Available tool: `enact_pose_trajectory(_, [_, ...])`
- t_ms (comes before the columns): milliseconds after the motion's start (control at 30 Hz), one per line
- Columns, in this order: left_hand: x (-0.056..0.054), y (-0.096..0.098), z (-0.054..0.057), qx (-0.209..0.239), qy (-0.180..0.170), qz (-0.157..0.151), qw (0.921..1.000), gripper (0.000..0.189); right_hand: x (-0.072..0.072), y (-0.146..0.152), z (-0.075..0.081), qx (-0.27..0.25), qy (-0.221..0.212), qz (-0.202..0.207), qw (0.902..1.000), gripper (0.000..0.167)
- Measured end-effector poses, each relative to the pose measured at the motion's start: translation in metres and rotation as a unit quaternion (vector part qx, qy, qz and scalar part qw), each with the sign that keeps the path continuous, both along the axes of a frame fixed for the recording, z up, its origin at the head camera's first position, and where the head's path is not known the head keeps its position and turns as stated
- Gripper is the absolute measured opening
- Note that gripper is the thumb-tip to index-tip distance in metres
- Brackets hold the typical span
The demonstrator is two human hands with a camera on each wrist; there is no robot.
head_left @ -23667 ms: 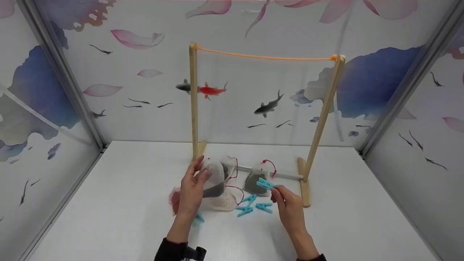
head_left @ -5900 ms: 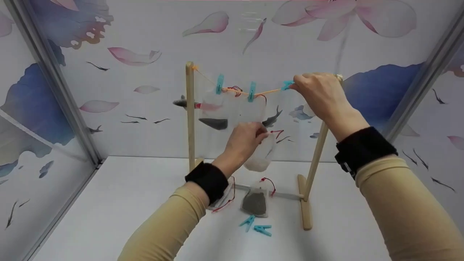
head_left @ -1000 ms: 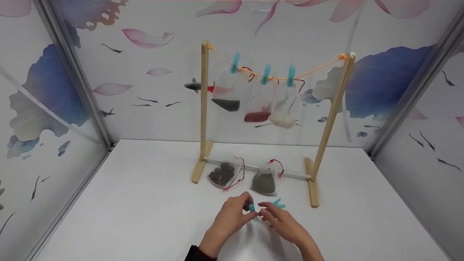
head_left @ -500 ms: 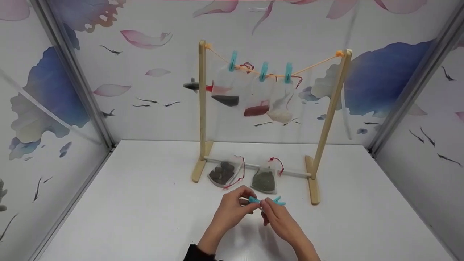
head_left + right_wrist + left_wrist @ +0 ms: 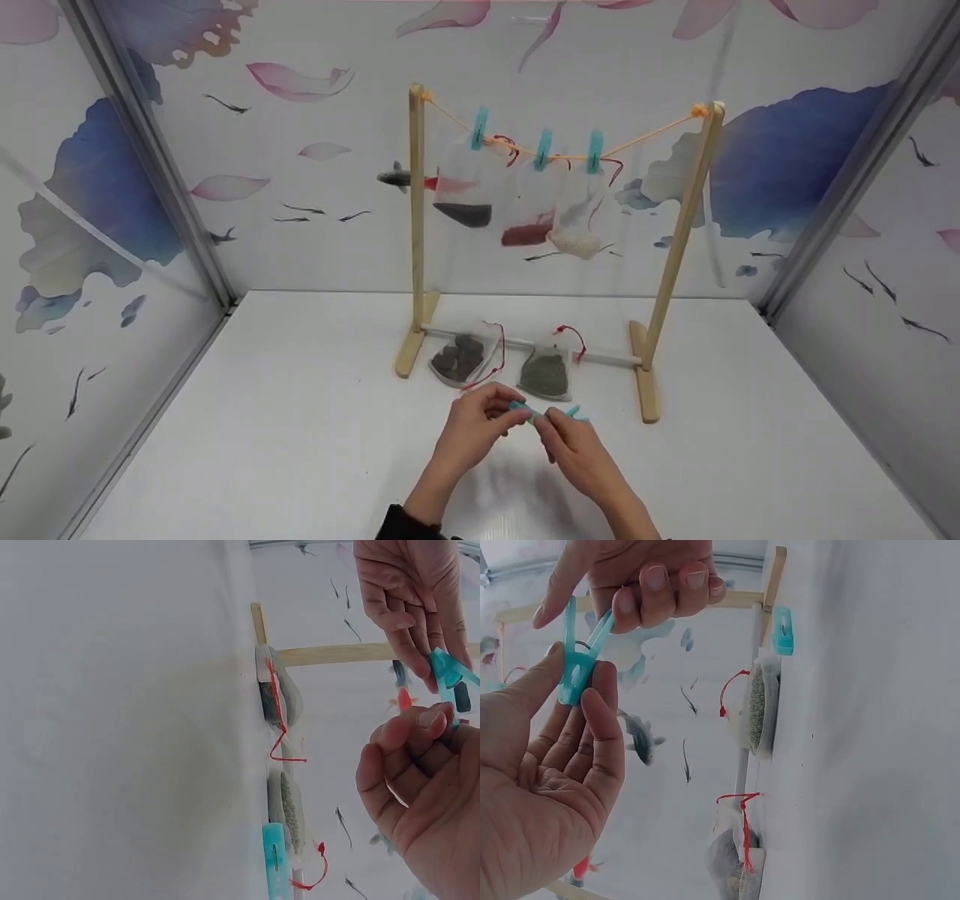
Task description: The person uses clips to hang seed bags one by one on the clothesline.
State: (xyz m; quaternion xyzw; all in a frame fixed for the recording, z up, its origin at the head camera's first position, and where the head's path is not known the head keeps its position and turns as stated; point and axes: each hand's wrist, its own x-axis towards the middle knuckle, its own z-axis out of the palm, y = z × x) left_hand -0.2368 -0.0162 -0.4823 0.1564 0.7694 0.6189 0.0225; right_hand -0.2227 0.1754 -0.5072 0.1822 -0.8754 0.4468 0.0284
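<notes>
In front of the two bags on the table, my left hand [image 5: 471, 429] pinches a blue clothespin [image 5: 577, 673] by its clamping end between thumb and fingers. My right hand [image 5: 576, 448] has its thumb and fingertips at the clothespin's spread handles. Just beyond the right hand lies another blue clothespin [image 5: 275, 859] on the table. A mesh bag of dark lumps [image 5: 459, 360] and a mesh bag of green bits [image 5: 544, 373], both with red drawstrings, lie behind the hands.
A wooden stand [image 5: 417, 225] carries an orange cord [image 5: 649, 140]. Clipped to it by blue clothespins hang a bag with black contents [image 5: 466, 214], one with red contents [image 5: 526, 234] and one with whitish contents [image 5: 576, 244]. Patterned walls enclose the white table [image 5: 285, 420].
Earlier the cord was bare; three bags now hang from it. Over the last second, the right hand has come onto the clothespin in the left hand, and that clothespin has turned from upright to slanted.
</notes>
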Motion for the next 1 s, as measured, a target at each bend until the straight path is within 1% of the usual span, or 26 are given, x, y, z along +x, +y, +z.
enact_pose_trajectory(167, [-0.0023,-0.0005,-0.0016,-0.001,0.004,-0.005,1.0000,0.026,-0.0008,0.0009,-0.0010,-0.014,0.020,0.013,0.9996,0.036])
enact_pose_trajectory(367, [-0.0022,-0.0025,-0.0018,0.002,-0.004,-0.002,1.0000,0.026,-0.0024,0.0029,-0.0013,-0.016,0.037,0.031,0.9987,0.033])
enact_pose_trajectory(567, [-0.0038,-0.0032,-0.0022,0.004,-0.009,-0.007,0.9999,0.025,-0.0014,0.0038,-0.0012,-0.039,0.056,0.030,0.9972,0.031])
enact_pose_trajectory(700, [-0.0039,-0.0037,-0.0020,0.007,-0.018,-0.008,0.9998,0.026,-0.0004,0.0012,-0.0015,-0.050,0.056,0.027,0.9968,0.033])
enact_pose_trajectory(867, [-0.0024,-0.0043,-0.0020,0.022,-0.020,0.001,0.9995,0.029,0.0004,-0.0031,-0.0023,-0.036,0.043,0.038,0.9977,0.036])
enact_pose_trajectory(1000, [-0.0038,-0.0035,-0.0046,0.023,-0.014,0.010,0.9996,0.028,0.0004,-0.0033,-0.0024,-0.024,0.050,0.035,0.9979,0.034])
